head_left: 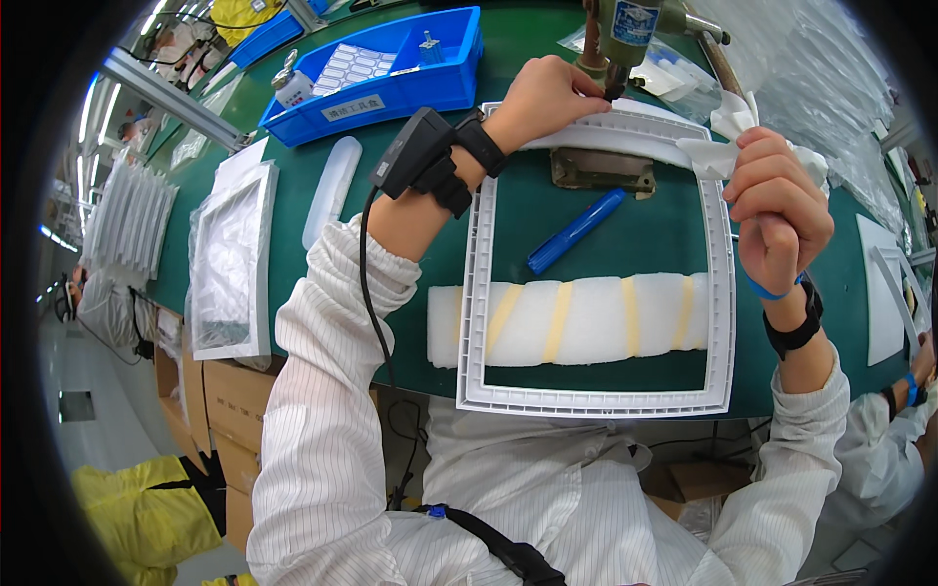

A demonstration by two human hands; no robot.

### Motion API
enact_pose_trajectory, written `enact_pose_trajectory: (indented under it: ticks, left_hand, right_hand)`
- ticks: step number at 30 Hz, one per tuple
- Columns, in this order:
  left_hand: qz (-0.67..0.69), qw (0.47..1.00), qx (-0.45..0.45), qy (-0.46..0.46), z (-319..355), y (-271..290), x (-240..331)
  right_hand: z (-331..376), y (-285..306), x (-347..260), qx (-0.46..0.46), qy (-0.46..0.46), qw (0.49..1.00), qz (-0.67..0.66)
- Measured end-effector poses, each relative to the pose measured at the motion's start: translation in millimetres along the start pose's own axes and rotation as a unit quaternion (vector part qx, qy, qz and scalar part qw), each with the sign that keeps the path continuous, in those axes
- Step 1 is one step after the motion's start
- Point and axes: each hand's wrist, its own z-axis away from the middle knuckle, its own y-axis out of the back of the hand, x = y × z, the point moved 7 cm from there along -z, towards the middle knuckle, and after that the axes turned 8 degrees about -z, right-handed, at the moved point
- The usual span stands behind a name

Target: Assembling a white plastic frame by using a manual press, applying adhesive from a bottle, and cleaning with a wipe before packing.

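Observation:
A white rectangular plastic frame [594, 402] lies on the green table, its far side beneath the tip of a green hand press [630, 24]. My left hand [547, 98] is at that far side, fingertips pinched together beside the press tip; whatever they hold is too small or hidden to make out. My right hand [782, 200] is closed around the press lever [721, 68], where white cloth [735, 117] is wrapped. Inside the frame lie a blue marker pen [576, 230] and the press base [601, 171]. A white foam pad with yellow tape [596, 322] runs under the frame's near part.
A blue bin [391, 103] with a small bottle [291, 88] and a label sheet [354, 68] stands at the far left. Nearer are a long white piece [332, 190] and another white frame [232, 264]. Clear plastic bags [811, 78] fill the far right; a co-worker's arm [909, 391] shows at right.

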Motion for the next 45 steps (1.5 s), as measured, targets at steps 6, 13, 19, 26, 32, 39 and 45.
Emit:
enact_pose_trajectory:
  ticks: [6, 13, 19, 26, 32, 39, 45]
  left_hand:
    - [0.006, 1.0, -0.002, 0.006, 1, 0, 0]
    - [0.005, 1.0, -0.005, 0.001, 1, -1, 0]
    - [0.005, 1.0, -0.003, -0.01, -1, -3, 2]
    - [-0.007, 1.0, 0.005, -0.009, 1, 1, -1]
    - [0.007, 1.0, 0.0, 0.006, 0, -3, -1]
    - [0.009, 1.0, 0.007, 0.005, 1, -2, -1]
    - [0.02, 1.0, 0.004, 0.008, -1, -2, -2]
  right_hand:
    - [7, -4, 1, -0.01, -0.01, 1.0, 0.011]
    - [13, -13, 6, -0.051, -0.01, 0.998, 0.026]
    - [25, -24, 14, -0.095, -0.007, 0.994, 0.061]
    - [24, -37, 19, -0.131, -0.024, 0.988, 0.084]
    - [27, -39, 21, -0.14, -0.034, 0.984, 0.101]
    - [27, -40, 22, -0.143, -0.033, 0.984, 0.104]
    - [4, -24, 3, -0.151, -0.032, 0.986, 0.068]
